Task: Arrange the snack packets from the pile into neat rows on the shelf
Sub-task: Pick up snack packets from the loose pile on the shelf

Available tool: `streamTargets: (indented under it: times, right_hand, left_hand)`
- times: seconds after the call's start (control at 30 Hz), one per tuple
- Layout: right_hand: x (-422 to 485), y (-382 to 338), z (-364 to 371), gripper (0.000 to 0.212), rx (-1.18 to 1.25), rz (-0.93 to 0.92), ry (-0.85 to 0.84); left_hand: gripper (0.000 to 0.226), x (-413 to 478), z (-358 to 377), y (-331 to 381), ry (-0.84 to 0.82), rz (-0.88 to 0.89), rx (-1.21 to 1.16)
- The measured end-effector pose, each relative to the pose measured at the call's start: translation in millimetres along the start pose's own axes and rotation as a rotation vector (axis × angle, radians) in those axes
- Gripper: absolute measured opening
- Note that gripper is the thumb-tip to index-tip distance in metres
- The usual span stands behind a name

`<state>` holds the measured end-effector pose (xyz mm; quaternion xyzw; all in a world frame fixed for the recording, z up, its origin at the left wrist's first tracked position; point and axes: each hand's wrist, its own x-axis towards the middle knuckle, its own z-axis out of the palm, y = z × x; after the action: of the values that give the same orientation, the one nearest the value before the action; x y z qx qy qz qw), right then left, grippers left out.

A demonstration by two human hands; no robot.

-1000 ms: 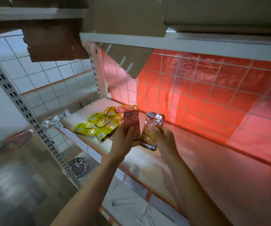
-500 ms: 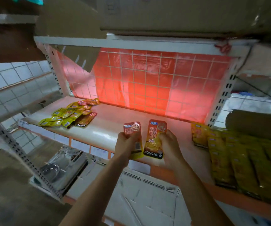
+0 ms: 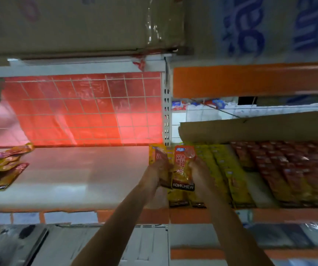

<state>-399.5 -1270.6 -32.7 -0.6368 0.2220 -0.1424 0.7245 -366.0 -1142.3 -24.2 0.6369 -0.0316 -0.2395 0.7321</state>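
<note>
A person's two bare arms reach up to a white shelf (image 3: 74, 175) backed by a wire grid and red sheeting (image 3: 89, 110). The left hand (image 3: 155, 174) is clamped on a dark red packet (image 3: 161, 160), held upright and partly turned edge-on. The right hand (image 3: 200, 175) grips a second packet (image 3: 183, 167), red at the top and yellow lower down, with a black band along its bottom reading KONCHEW. The two packets touch side by side, held over the right end of the shelf, just in front of the upright post (image 3: 166, 112).

At the far left of the shelf lies a loose pile (image 3: 3, 166) of yellow and red packets, overlapping at mixed angles, well apart from the hands. To the right of the post, neat rows (image 3: 231, 175) of yellow packets run front to back, and beyond them rows of darker red ones (image 3: 288, 169), blurred by motion. A cardboard flap (image 3: 259, 129) overhangs these rows. Cardboard boxes (image 3: 77, 25) sit on the level above, and an orange beam (image 3: 250, 81) crosses the upper right.
</note>
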Motion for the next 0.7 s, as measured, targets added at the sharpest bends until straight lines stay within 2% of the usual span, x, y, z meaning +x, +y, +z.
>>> streamTargets:
  times: [0.13,0.23,0.37,0.43,0.57,0.7]
  right_hand:
    - [21.0,-10.3,-63.4,0.024,-0.082,0.017,0.057]
    - [39.0,-19.8,-105.4,0.020,-0.101,0.025,0.106]
    - [58.5,-30.5,-162.6,0.024,-0.114,0.021,0.195]
    - [63.5,-35.4,-188.1,0.017,-0.123,0.032,0.205]
    - [65.9,-49.8,-227.8,0.028,-0.162,0.021,0.187]
    - [60.6,-68.2,-258.5,0.030,-0.220,-0.019,0.196]
  left_hand:
    - [0.027,29.1,55.9,-9.8,0.021,-0.037,0.066]
    - [0.024,47.7,96.1,-17.4,0.086,0.028,0.198]
    - [0.015,71.8,147.3,-26.6,0.144,0.203,0.418]
    - [0.007,82.0,173.9,-28.3,0.143,0.214,0.549]
    - [0.029,100.6,218.8,-39.0,0.143,0.301,0.851]
    - [0.031,113.0,252.9,-44.2,0.115,0.356,1.017]
